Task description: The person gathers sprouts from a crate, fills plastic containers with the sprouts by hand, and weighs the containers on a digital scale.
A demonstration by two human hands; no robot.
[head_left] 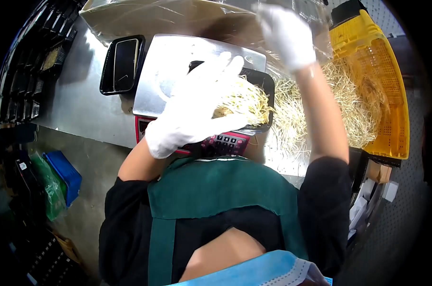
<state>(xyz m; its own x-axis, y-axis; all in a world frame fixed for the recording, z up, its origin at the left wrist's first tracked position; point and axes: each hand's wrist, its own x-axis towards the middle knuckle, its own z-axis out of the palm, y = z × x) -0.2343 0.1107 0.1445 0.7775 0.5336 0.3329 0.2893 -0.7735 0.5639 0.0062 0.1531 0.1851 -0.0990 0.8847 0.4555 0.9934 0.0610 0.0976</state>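
My left hand (190,109), in a white glove, lies over the left part of a black plastic tray (270,86). Its fingers are stretched out, with the thumb apart along the near side. Pale bean sprouts (248,101) fill the visible part of the tray, which rests on the metal plate of a scale (151,71). Below the plate shows the scale's red-framed keypad (228,140). My right hand (287,40), also gloved in white, is raised near a clear plastic sheet (316,16) at the top. Motion blur and glare hide its finger positions.
A heap of loose sprouts (292,114) spreads from a tipped yellow basket (394,95) on the right. Left of the scale lies a black tray (106,71) with a dark phone-like device (126,64) in it. Black trays (30,71) are stacked at far left.
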